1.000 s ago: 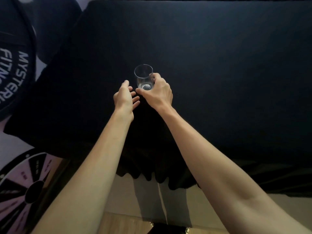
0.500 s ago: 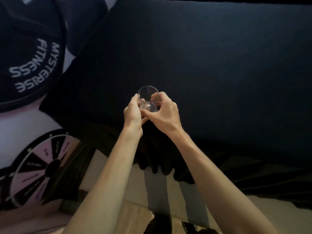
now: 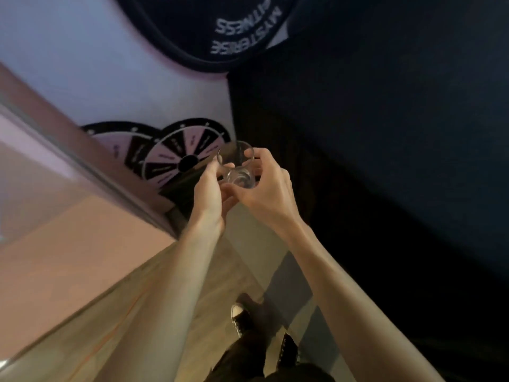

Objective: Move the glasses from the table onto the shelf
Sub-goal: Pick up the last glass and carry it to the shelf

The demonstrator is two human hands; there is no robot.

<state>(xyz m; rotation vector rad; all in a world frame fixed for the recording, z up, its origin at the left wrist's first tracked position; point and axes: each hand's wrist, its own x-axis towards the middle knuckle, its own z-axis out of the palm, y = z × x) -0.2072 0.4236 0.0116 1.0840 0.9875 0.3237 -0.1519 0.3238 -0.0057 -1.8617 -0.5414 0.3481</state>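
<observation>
A clear drinking glass (image 3: 238,169) is held upright in the air between both hands, off the table and over the floor. My left hand (image 3: 210,190) wraps its left side and base. My right hand (image 3: 265,188) grips its right side, fingers curled around the wall. The table (image 3: 385,133), draped in black cloth, fills the right of the view and lies to the right of the glass. A pinkish panel with a metal edge (image 3: 82,166) runs diagonally on the left; I cannot tell if it is the shelf.
Two round black and pink spinning wheels (image 3: 176,161) lean by the wall behind the glass. A large black round sign with white lettering (image 3: 220,28) hangs above. Wooden floor (image 3: 165,299) and my dark shoes (image 3: 242,318) lie below.
My left hand closed on the glass beside the right. The glass came off the table, and my view swung left towards the pinkish panel and the floor.
</observation>
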